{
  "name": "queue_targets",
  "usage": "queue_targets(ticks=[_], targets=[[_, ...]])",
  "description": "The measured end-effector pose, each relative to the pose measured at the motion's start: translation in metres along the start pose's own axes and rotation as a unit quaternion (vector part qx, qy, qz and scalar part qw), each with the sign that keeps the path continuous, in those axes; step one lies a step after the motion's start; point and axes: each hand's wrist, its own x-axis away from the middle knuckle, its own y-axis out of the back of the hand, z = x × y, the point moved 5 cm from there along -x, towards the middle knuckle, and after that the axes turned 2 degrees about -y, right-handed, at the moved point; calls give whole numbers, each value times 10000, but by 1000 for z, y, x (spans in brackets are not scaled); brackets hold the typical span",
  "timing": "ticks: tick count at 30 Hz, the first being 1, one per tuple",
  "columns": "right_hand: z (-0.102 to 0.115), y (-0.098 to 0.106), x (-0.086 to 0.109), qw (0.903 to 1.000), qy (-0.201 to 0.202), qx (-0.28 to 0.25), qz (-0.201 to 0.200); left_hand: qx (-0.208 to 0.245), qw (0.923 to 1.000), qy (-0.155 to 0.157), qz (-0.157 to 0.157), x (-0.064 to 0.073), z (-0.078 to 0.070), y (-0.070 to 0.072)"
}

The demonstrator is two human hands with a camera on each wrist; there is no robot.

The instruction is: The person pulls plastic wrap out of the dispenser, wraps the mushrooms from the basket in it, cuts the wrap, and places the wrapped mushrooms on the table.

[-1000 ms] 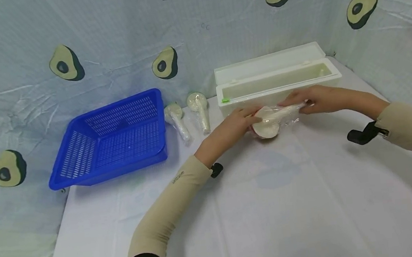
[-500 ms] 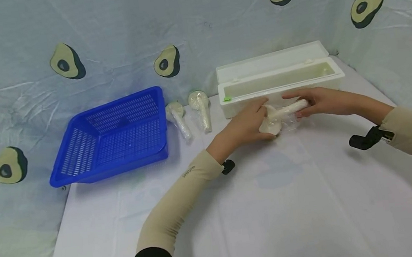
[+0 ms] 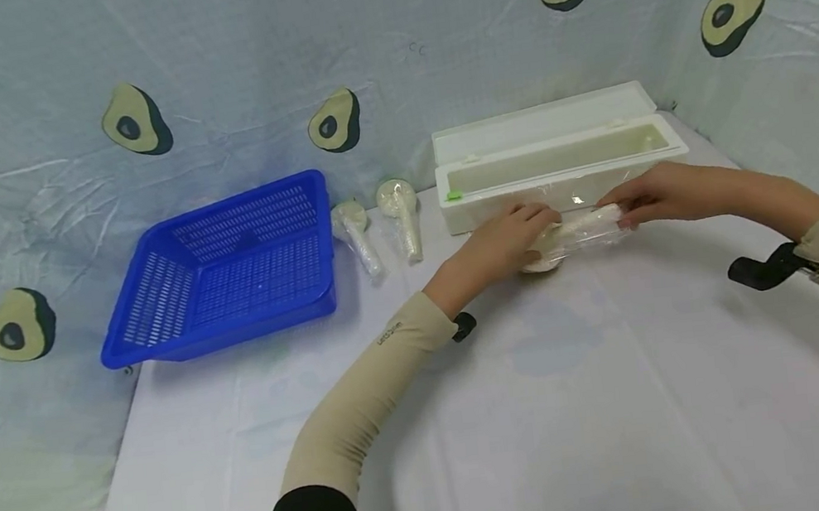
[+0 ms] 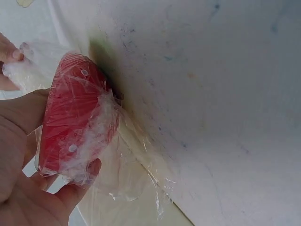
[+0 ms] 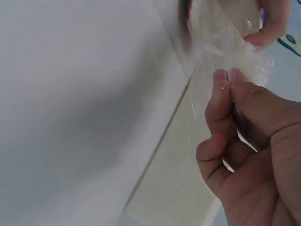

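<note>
A whitish round-headed thing with a handle, wrapped in clear plastic, is held just in front of the long white box. In the left wrist view its red underside shows, with small white spots. My left hand grips the round head, covering much of it, thumb on one side and fingers on the other. At the handle end, my right hand pinches the plastic between thumb and fingertips, as the wrapping in the right wrist view shows.
The white box stands with its lid raised against the back cloth. Two similar wrapped things lie left of it. A blue perforated basket is farther left. White cloth covers the table.
My left hand has shifted right and now covers more of the round head. The right hand has moved a little right, and the handle with its plastic has gone right too.
</note>
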Motion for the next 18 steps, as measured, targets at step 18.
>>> queue_targets(ticks=[18], targets=[[23, -14, -14, 9433, 1875, 2714, -367, -681, 9963, -507, 151, -8, -10, -17]])
